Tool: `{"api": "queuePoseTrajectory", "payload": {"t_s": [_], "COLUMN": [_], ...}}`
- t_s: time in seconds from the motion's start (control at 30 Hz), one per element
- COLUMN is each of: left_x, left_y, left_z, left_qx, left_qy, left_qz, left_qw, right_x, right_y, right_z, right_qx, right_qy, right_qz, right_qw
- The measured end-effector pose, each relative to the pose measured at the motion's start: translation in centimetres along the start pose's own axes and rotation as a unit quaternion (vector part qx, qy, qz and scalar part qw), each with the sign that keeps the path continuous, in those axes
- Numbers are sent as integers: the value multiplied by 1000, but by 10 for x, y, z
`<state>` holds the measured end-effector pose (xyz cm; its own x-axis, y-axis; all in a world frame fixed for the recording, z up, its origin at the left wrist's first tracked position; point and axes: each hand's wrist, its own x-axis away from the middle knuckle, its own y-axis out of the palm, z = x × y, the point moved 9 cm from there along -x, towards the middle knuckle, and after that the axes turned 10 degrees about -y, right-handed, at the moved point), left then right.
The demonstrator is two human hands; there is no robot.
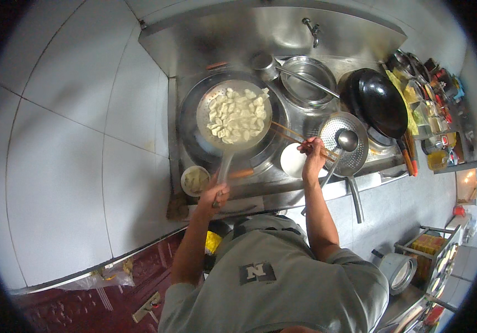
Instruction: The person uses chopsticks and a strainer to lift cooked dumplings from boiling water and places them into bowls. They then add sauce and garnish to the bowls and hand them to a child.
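My left hand (214, 195) is closed around the metal handle of a perforated strainer (205, 120). Pale, flat food pieces (237, 115) fill the strainer, which is over a large dark wok (188, 143). My right hand (313, 153) grips a pair of long wooden chopsticks (286, 132), their tips near the strainer's right rim. A white bowl (292, 160) stands just left of my right hand. Beyond that hand, a metal ladle (348, 140) rests on a second perforated strainer (334, 125) whose handle juts over the counter's front edge.
A small bowl with food (196, 180) stands near the front left corner. Behind are a steel basin (310, 79) and a long-handled metal dipper (265, 66). A black wok (378, 102) leans at the right, near seasoning containers (437, 158). A tiled wall (138, 108) bounds the left.
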<state>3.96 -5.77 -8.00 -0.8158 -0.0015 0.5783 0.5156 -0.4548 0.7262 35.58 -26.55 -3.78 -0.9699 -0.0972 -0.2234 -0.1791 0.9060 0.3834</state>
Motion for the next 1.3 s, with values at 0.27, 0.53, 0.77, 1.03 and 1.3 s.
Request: {"api": "queuePoseTrajectory", "payload": {"t_s": [0.27, 0.53, 0.77, 1.03, 1.3], "left_x": [4, 12, 32, 33, 35], "left_y": [9, 0, 6, 11, 10], "left_z": [-7, -4, -12, -16, -10], "left_qx": [-26, -109, -74, -25, -67], "left_qy": [37, 93, 79, 58, 83], "left_qz": [49, 130, 134, 111, 108], "left_qw": [998, 981, 985, 992, 988], "right_x": [-2, -39, -65, -81, -80], "right_y": [28, 119, 127, 113, 112], "right_z": [-6, -6, 60, 103, 129], "right_qx": [109, 138, 71, -25, -182], "right_qy": [-6, -100, -25, 62, 222], "right_qz": [-31, -177, -133, -108, -39], "right_qw": [994, 969, 988, 992, 957]}}
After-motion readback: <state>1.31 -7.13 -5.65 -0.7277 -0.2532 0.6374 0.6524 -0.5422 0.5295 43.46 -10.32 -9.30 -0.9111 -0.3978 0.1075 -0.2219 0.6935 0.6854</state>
